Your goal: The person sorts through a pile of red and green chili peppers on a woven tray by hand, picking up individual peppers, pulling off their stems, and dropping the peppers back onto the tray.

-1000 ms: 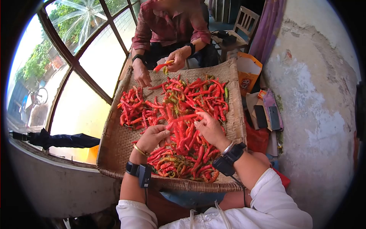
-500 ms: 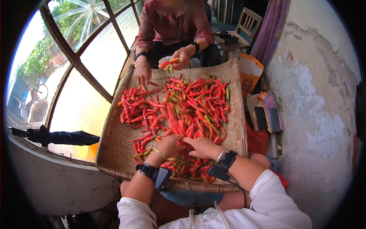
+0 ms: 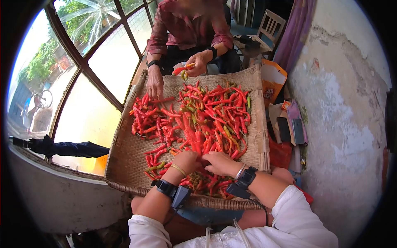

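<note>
A large shallow woven tray (image 3: 128,165) holds a spread of mostly red chili peppers (image 3: 215,111), a few of them green or orange. My left hand (image 3: 186,161) and my right hand (image 3: 222,163) come together over the near part of the heap. Their fingers are bent and closed, with the fingertips almost meeting. Between them shows a blurred red chili pepper (image 3: 202,160), partly hidden by the fingers. Darker, greenish-red peppers (image 3: 206,184) lie below my wrists, close to the tray's near rim.
Across the tray, a person's hand (image 3: 155,86) reaches down to the peppers; the other hand (image 3: 198,63) holds several. A folded dark umbrella (image 3: 78,149) lies by the window on the left. Phones (image 3: 297,130) and an orange box (image 3: 273,78) are at the right, beside the wall.
My hands have stayed close together, with my left hand shifting slightly to the right and its fingers curling in. The other person's reaching hand has lowered onto the peppers.
</note>
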The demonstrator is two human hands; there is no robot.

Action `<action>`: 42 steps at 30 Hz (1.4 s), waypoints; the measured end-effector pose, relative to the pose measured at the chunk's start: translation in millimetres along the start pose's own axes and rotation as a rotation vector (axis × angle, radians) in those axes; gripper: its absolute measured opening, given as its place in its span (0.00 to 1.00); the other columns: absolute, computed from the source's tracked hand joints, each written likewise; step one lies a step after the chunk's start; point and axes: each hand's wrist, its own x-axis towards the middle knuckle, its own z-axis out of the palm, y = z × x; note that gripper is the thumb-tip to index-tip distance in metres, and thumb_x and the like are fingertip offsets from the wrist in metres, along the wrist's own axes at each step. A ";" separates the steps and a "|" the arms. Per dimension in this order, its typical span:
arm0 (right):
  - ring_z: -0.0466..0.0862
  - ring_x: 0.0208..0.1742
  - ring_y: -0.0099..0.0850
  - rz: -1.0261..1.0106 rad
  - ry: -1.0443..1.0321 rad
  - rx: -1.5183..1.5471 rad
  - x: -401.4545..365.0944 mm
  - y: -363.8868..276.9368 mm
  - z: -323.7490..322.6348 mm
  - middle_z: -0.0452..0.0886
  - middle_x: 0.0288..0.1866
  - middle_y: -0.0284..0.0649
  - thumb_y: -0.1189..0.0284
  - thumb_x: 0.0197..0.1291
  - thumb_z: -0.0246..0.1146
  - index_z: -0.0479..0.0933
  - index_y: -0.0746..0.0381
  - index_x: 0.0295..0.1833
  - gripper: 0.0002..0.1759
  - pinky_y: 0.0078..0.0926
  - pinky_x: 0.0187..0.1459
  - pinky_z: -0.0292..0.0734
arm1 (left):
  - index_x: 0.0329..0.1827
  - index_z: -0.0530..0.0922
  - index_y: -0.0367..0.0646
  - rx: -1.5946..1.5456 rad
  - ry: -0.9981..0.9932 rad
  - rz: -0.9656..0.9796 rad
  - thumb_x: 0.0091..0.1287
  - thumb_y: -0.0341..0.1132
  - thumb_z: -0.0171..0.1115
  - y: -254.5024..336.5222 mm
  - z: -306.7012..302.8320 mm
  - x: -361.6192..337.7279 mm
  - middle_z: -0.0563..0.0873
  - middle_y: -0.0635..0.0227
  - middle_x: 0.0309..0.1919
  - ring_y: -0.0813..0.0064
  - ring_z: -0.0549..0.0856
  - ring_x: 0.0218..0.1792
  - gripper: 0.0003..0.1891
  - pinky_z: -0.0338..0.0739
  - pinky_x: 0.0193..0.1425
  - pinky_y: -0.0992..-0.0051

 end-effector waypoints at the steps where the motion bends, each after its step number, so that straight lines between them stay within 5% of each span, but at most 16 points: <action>1: 0.76 0.44 0.45 -0.029 0.036 0.065 0.9 1.9 2.3 0.76 0.37 0.48 0.69 0.48 0.61 0.71 0.62 0.46 0.18 0.39 0.44 0.72 | 0.29 0.78 0.41 0.033 -0.019 -0.043 0.49 0.39 0.63 2.6 -1.5 -0.8 0.82 0.58 0.26 0.56 0.81 0.31 0.11 0.75 0.36 0.62; 8: 0.80 0.40 0.41 0.103 0.147 0.286 5.3 -1.4 0.2 0.79 0.35 0.47 0.70 0.50 0.60 0.69 0.64 0.50 0.20 0.35 0.41 0.73 | 0.27 0.78 0.40 -0.114 0.099 -0.046 0.49 0.38 0.62 -2.1 1.0 4.8 0.82 0.57 0.23 0.59 0.81 0.26 0.10 0.75 0.32 0.65; 12: 0.79 0.37 0.46 0.162 0.189 0.268 5.3 -0.9 -13.4 0.79 0.33 0.48 0.66 0.52 0.60 0.65 0.62 0.52 0.23 0.42 0.39 0.73 | 0.27 0.76 0.38 -0.266 0.146 -0.013 0.50 0.35 0.62 -7.0 -17.5 -1.2 0.81 0.63 0.19 0.68 0.80 0.20 0.08 0.73 0.25 0.71; 14: 0.79 0.36 0.46 0.171 0.161 -0.009 5.5 3.7 -15.6 0.79 0.31 0.47 0.66 0.51 0.60 0.67 0.62 0.49 0.20 0.43 0.38 0.73 | 0.27 0.75 0.39 -0.763 0.097 -0.271 0.53 0.35 0.63 -14.5 -30.9 -2.1 0.78 0.69 0.18 0.77 0.78 0.19 0.09 0.73 0.24 0.77; 16: 0.79 0.36 0.46 0.176 0.083 -0.068 3.8 1.3 -18.4 0.79 0.31 0.47 0.66 0.50 0.60 0.68 0.61 0.49 0.20 0.43 0.38 0.73 | 0.28 0.73 0.41 -1.028 0.161 -0.315 0.58 0.33 0.61 -19.1 -49.8 -2.5 0.74 0.76 0.17 0.87 0.74 0.17 0.07 0.67 0.18 0.84; 18: 0.79 0.36 0.44 0.178 -0.066 -0.193 2.6 -2.0 -21.0 0.79 0.32 0.46 0.66 0.49 0.61 0.69 0.58 0.48 0.19 0.42 0.38 0.73 | 0.39 0.71 0.40 -1.331 0.453 -0.246 0.64 0.33 0.55 -27.7 -51.7 2.9 0.77 0.73 0.23 0.86 0.74 0.17 0.07 0.67 0.17 0.87; 20: 0.79 0.37 0.44 0.153 -0.107 -0.196 2.6 0.2 -15.9 0.79 0.32 0.45 0.66 0.49 0.61 0.70 0.58 0.47 0.18 0.42 0.38 0.74 | 0.55 0.64 0.39 -1.708 0.876 -0.205 0.66 0.33 0.53 -23.6 -50.7 9.9 0.79 0.69 0.33 0.85 0.77 0.22 0.17 0.71 0.22 0.85; 21: 0.79 0.38 0.43 0.127 -0.145 -0.204 2.5 0.8 -14.3 0.78 0.33 0.45 0.66 0.49 0.61 0.70 0.58 0.46 0.18 0.41 0.38 0.74 | 0.55 0.64 0.39 -1.707 0.876 -0.204 0.66 0.33 0.53 -22.6 -49.5 9.6 0.79 0.69 0.33 0.85 0.77 0.22 0.17 0.71 0.22 0.85; 23: 0.79 0.38 0.42 0.077 -0.164 -0.241 1.8 1.2 -14.8 0.78 0.33 0.44 0.67 0.48 0.61 0.71 0.59 0.45 0.16 0.40 0.38 0.74 | 0.65 0.54 0.40 -1.563 0.716 -0.259 0.66 0.34 0.52 -20.3 -44.0 6.5 0.78 0.65 0.43 0.82 0.79 0.26 0.27 0.74 0.26 0.83; 26: 0.80 0.38 0.40 0.018 -0.233 -0.342 0.1 -1.1 -15.3 0.78 0.33 0.43 0.69 0.48 0.60 0.74 0.59 0.42 0.13 0.38 0.37 0.75 | 0.53 0.72 0.43 -0.978 0.164 -0.165 0.62 0.35 0.57 -12.3 -19.4 4.3 0.81 0.64 0.39 0.74 0.81 0.28 0.16 0.76 0.31 0.77; 28: 0.81 0.38 0.39 0.001 -0.274 -0.410 -2.7 -3.5 -15.8 0.79 0.32 0.44 0.71 0.48 0.58 0.77 0.60 0.40 0.12 0.38 0.36 0.76 | 0.42 0.78 0.43 -0.168 0.136 0.120 0.56 0.36 0.62 -10.1 -9.1 0.4 0.81 0.61 0.38 0.64 0.81 0.31 0.12 0.76 0.38 0.71; 29: 0.81 0.38 0.39 -0.025 -0.220 -0.406 -6.3 -5.0 -14.7 0.79 0.32 0.43 0.71 0.49 0.58 0.78 0.60 0.38 0.10 0.37 0.37 0.76 | 0.37 0.79 0.43 -0.107 0.049 0.005 0.49 0.37 0.65 -5.6 -4.8 -2.4 0.80 0.60 0.36 0.58 0.80 0.35 0.13 0.74 0.43 0.67; 31: 0.81 0.39 0.38 -0.054 -0.164 -0.402 -8.6 -6.2 -11.2 0.80 0.33 0.43 0.72 0.49 0.57 0.78 0.61 0.36 0.09 0.37 0.37 0.76 | 0.37 0.79 0.43 -0.031 0.015 0.040 0.48 0.37 0.65 -8.9 0.2 -3.6 0.80 0.61 0.36 0.58 0.80 0.36 0.13 0.74 0.43 0.67; 36: 0.80 0.38 0.38 0.027 -0.403 -0.417 -5.5 -11.1 -22.0 0.76 0.38 0.42 0.69 0.43 0.63 0.78 0.60 0.35 0.11 0.36 0.36 0.76 | 0.36 0.79 0.44 0.033 -0.047 0.132 0.47 0.36 0.64 -2.3 -6.3 -9.7 0.78 0.64 0.37 0.60 0.80 0.37 0.12 0.75 0.42 0.66; 42: 0.82 0.38 0.38 -0.032 -0.330 -0.423 -11.2 -6.0 -19.2 0.81 0.35 0.43 0.73 0.46 0.58 0.80 0.61 0.33 0.08 0.35 0.36 0.77 | 0.32 0.79 0.47 0.186 -0.251 0.070 0.47 0.37 0.63 12.8 -6.5 -15.0 0.77 0.63 0.35 0.63 0.81 0.35 0.09 0.76 0.38 0.66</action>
